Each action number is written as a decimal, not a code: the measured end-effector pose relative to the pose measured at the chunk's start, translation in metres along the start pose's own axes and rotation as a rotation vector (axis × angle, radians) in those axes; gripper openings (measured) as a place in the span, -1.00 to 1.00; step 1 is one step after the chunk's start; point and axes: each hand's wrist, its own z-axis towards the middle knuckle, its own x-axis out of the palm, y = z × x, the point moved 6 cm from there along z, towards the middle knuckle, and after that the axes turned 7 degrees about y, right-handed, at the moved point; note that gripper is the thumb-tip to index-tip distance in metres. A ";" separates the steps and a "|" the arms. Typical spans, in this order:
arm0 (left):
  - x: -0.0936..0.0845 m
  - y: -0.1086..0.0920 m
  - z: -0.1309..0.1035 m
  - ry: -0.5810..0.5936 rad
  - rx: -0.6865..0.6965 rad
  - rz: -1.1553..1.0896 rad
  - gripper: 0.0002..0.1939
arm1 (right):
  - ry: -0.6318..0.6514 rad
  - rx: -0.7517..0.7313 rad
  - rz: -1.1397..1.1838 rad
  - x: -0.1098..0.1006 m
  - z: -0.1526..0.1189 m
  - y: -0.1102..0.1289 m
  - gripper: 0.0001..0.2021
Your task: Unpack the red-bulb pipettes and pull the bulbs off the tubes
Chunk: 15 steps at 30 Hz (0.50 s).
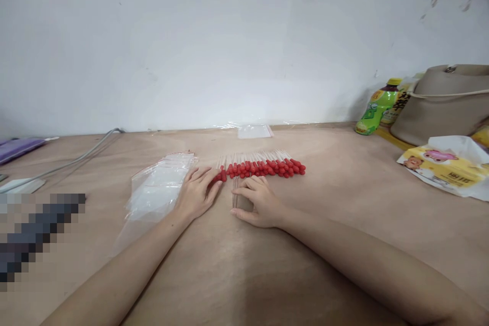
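Row of red-headed sticks [275, 167] on the counter [355, 214], heads facing the wearer, presumably for easy handling. Left hand [195, 193]: at the row's left end; grip cannot be judged. Right hand [265, 201]: before the row, thumb and fingers apart along thin strips [235, 201]; grip unclear. Clear bags [153, 188]: left of the row, overlapping, probably for single lifting.

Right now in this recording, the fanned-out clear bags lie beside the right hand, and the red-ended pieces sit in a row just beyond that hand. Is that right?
Not quite: the head view shows the fanned-out clear bags beside the left hand. The red-ended pieces do sit in a row just beyond the right hand.
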 end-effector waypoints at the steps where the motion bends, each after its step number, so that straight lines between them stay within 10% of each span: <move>1: -0.002 0.001 -0.001 -0.039 -0.018 0.001 -0.73 | -0.013 -0.005 0.004 -0.001 -0.001 0.000 -0.64; 15: -0.028 0.015 -0.016 -0.487 -0.269 -0.058 -0.87 | -0.283 0.010 -0.098 -0.020 -0.012 -0.007 -0.68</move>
